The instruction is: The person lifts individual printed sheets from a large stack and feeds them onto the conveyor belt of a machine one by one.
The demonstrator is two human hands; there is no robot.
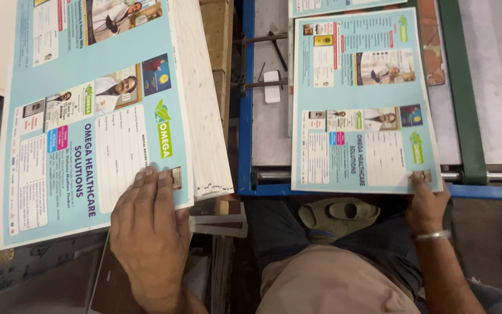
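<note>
Feeding printed sheets one at a time from the stack to the machine bed.

We see the left hand point(149, 232) lying flat on the top of the stack of light-blue printed sheets point(94, 128), fingers spread and released, pinching nothing. To the right of that stack, the right hand point(427, 203) grips the near corner of a single printed sheet point(361, 104) between thumb and fingers; the sheet lies on the grey surface point(268, 134) inside the blue frame point(245, 116). We judge the step in hand to be squaring this sheet on the bed; the next move calls for sliding it true against the frame edge while the stack stays pinned.
</note>
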